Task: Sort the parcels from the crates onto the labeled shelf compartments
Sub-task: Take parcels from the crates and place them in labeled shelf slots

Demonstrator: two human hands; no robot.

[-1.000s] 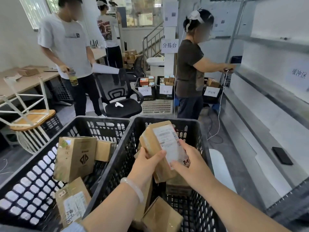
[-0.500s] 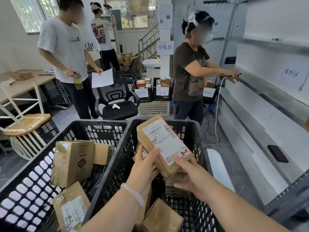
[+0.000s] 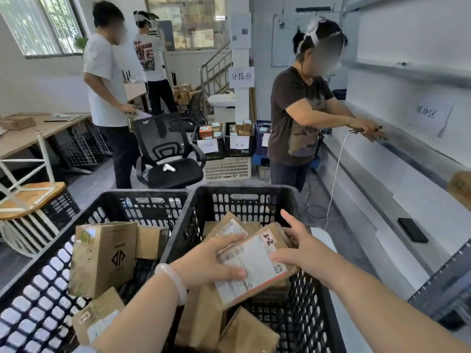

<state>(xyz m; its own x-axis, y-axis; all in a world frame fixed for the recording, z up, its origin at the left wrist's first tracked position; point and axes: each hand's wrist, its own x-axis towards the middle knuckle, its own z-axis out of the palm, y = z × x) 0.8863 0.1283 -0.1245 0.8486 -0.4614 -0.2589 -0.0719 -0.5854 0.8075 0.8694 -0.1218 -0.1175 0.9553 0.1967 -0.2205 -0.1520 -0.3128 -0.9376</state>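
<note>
Brown cardboard parcel (image 3: 254,263), white-labelled

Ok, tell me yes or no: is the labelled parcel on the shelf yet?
No, the left hand and right hand hold the labelled parcel over the right crate.

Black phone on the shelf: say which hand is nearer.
Right. The right hand holds the parcel left of the phone; the left hand holds it farther left.

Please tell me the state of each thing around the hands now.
brown cardboard parcel with white label: held tilted, label up
left hand: grips the parcel
right hand: grips the parcel
right black plastic crate: holds more parcels
left black plastic crate: holds boxes
flat black phone: lies on pale shelf
</note>
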